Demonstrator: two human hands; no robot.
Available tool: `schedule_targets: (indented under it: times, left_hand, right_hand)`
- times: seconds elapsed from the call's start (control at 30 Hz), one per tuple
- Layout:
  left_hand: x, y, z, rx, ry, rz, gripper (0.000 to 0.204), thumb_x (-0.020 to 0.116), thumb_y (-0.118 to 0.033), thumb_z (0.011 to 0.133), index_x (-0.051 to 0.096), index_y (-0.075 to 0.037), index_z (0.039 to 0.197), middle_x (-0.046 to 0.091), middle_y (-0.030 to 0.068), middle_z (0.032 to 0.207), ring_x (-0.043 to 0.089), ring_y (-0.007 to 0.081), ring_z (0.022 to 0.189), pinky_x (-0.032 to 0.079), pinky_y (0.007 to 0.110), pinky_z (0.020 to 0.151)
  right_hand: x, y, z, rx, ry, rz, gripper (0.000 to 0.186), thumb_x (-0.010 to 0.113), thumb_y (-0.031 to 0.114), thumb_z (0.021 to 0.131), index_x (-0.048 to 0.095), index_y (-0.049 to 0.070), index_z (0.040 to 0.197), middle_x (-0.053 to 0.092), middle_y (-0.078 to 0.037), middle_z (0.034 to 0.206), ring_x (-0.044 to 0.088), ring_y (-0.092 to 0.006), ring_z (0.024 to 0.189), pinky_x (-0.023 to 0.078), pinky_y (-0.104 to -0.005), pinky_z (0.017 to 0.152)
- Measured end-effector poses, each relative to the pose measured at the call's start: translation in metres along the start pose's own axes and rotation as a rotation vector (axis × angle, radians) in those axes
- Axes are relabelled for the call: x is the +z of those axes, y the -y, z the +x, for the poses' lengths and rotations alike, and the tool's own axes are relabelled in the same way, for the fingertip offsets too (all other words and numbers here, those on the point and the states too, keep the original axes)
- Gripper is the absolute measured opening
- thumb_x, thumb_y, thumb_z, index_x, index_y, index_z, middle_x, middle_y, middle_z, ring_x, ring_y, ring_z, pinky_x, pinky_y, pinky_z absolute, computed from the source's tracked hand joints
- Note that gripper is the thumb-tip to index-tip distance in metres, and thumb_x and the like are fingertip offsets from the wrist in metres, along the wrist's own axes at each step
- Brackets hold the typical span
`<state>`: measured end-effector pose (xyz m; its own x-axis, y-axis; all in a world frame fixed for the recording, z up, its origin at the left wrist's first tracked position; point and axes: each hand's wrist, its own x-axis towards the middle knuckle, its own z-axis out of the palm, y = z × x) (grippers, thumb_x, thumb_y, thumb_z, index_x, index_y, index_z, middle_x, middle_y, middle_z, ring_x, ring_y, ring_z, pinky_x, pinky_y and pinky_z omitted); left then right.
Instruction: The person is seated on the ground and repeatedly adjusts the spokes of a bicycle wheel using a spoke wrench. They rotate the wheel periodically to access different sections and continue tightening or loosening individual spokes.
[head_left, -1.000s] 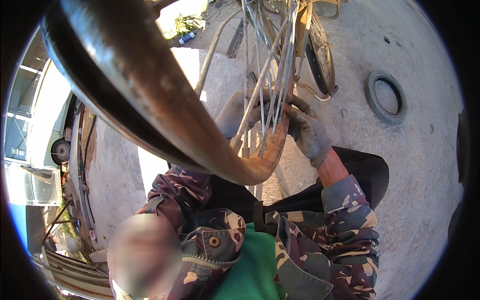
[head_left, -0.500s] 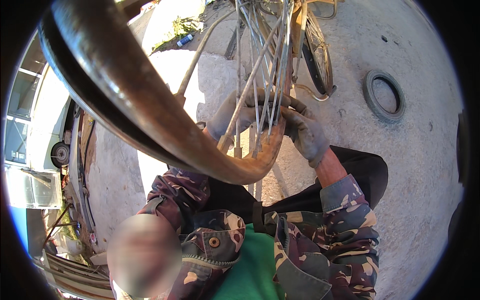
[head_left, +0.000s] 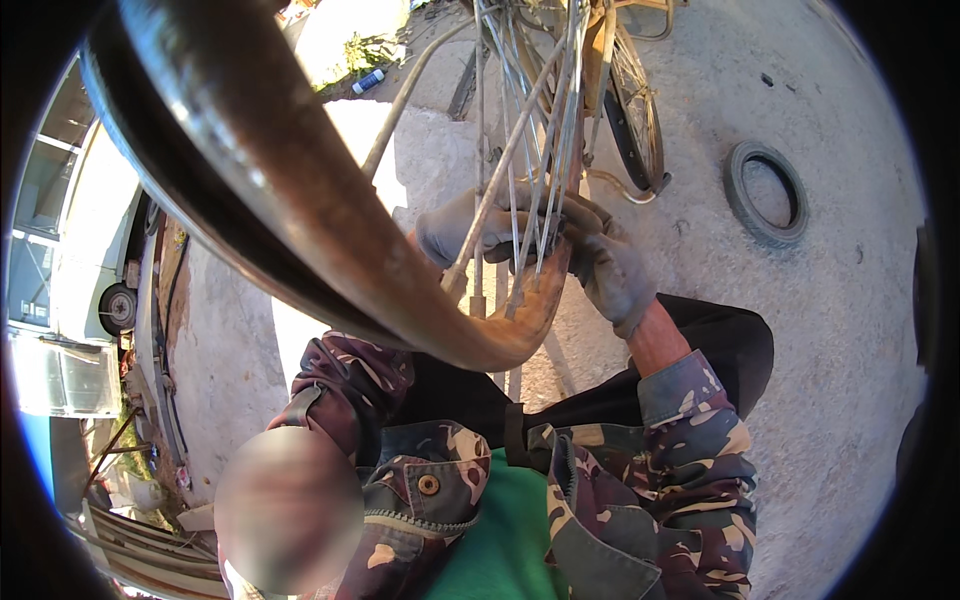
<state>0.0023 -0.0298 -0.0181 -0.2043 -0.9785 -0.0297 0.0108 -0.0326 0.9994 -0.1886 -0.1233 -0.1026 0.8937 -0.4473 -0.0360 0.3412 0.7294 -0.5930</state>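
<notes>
A rusty bicycle wheel rim (head_left: 420, 300) curves close in front of me, running from the upper left down to the middle. Thin metal spokes (head_left: 545, 160) fan away from it. My left hand (head_left: 450, 228), in a grey work glove, reaches behind the spokes, its fingers bent in by the rim's inner side. My right hand (head_left: 615, 278), gloved alike, meets it from the right, fingers curled closed against the rim where several spokes end. Both hands are closed at the same spot. Whatever small thing they pinch there is hidden by spokes and fingers.
Beyond the spokes stands more of a bicycle, with another spoked wheel (head_left: 637, 105). A loose tyre (head_left: 766, 192) lies on the concrete at the right. A blue-and-white bottle (head_left: 368, 81) lies at the far left. A parked vehicle (head_left: 90, 230) is at the left edge.
My left hand has dropped slightly, its fingers still bent behind the spokes. My right hand has turned a little at the rim, staying closed. The rim shows slightly shifted at the upper left.
</notes>
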Motion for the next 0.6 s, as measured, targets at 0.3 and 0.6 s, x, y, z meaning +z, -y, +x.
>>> schedule_targets:
  times: [0.3,0.6]
  left_hand:
    - [-0.007,-0.018,-0.005,-0.071,0.086,0.011,0.049,0.079,-0.023,0.093,0.069,0.005,0.132,0.068,0.0188,0.134,0.066,0.0225,0.115,0.056,0.031,0.096]
    - [0.033,-0.038,-0.005,-0.053,-0.314,0.105,0.017,0.08,-0.008,0.084,0.069,0.001,0.093,0.068,0.0038,0.08,0.064,0.011,0.072,0.051,0.026,0.065]
  right_hand:
    - [-0.001,-0.005,0.003,0.052,-0.052,-0.009,0.044,0.066,0.019,0.106,0.056,0.002,0.144,0.07,-0.009,0.123,0.072,-0.0161,0.104,0.063,-0.0324,0.089]
    - [0.0,-0.002,0.006,0.036,-0.112,-0.067,0.048,0.065,0.019,0.106,0.051,0.002,0.149,0.069,-0.011,0.124,0.072,-0.018,0.106,0.064,-0.0322,0.09]
